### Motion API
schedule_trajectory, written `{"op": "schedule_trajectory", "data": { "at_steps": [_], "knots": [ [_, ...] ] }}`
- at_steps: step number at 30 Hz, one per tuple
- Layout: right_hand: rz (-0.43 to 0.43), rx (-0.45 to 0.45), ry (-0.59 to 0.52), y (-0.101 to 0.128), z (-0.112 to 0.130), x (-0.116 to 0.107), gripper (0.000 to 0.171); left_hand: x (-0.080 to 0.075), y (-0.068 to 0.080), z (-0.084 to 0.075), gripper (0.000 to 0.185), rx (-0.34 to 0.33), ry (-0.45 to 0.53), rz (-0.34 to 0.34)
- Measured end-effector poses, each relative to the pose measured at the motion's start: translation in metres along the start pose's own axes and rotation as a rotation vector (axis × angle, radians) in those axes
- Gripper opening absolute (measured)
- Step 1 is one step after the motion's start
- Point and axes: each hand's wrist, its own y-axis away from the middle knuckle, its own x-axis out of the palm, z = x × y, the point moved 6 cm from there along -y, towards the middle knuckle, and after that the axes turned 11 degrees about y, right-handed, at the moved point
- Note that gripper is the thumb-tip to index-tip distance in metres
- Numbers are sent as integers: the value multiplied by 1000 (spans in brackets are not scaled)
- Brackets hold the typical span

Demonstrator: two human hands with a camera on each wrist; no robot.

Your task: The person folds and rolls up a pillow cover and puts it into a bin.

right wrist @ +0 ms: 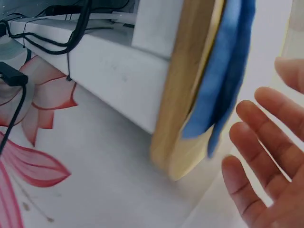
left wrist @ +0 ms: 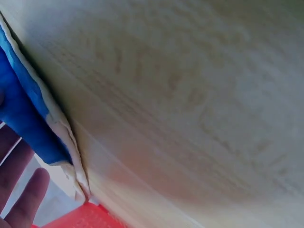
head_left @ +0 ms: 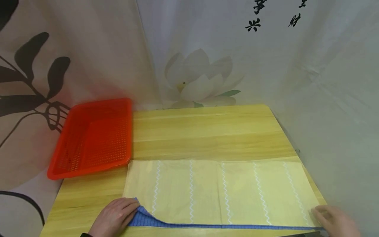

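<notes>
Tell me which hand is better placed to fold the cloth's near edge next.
Probably the left hand: it pinches a raised corner of the cloth, while the right hand appears free beside the other end.

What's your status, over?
Left hand grips yellow cloth, near-left corner lifted. Right hand by near-right corner, fingers loose. Blue showing along near edge. Red basket close to far-left corner.
</notes>
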Motion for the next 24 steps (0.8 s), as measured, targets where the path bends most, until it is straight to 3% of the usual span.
{"op": "schedule_trajectory", "data": {
  "at_steps": [2, 7, 9, 12, 17, 20, 24],
  "knots": [
    [-68, -69, 13, 2, 12, -6, 56, -1, -1, -2, 44, 4, -8, 9],
    [-361, -334, 28, 9, 56, -12, 30, -1, -8, -10, 52, 42, -2, 36],
    [-456, -433, 16, 12, 71, -9, 29, 0, -11, -12, 51, 48, 14, 51],
    [-472, -526, -21, 12, 86, -3, 37, 2, -13, -12, 48, 49, 30, 64],
    [-463, -549, -26, 15, 92, 4, 47, 6, -12, -11, 38, 56, 61, 71],
    [-469, -558, -32, 19, 98, 6, 47, 6, -12, -6, 35, 21, 74, 54],
    [-509, -619, -27, 28, 124, 4, 50, 0, -15, 0, 34, -61, 105, 6]
  ]
}}
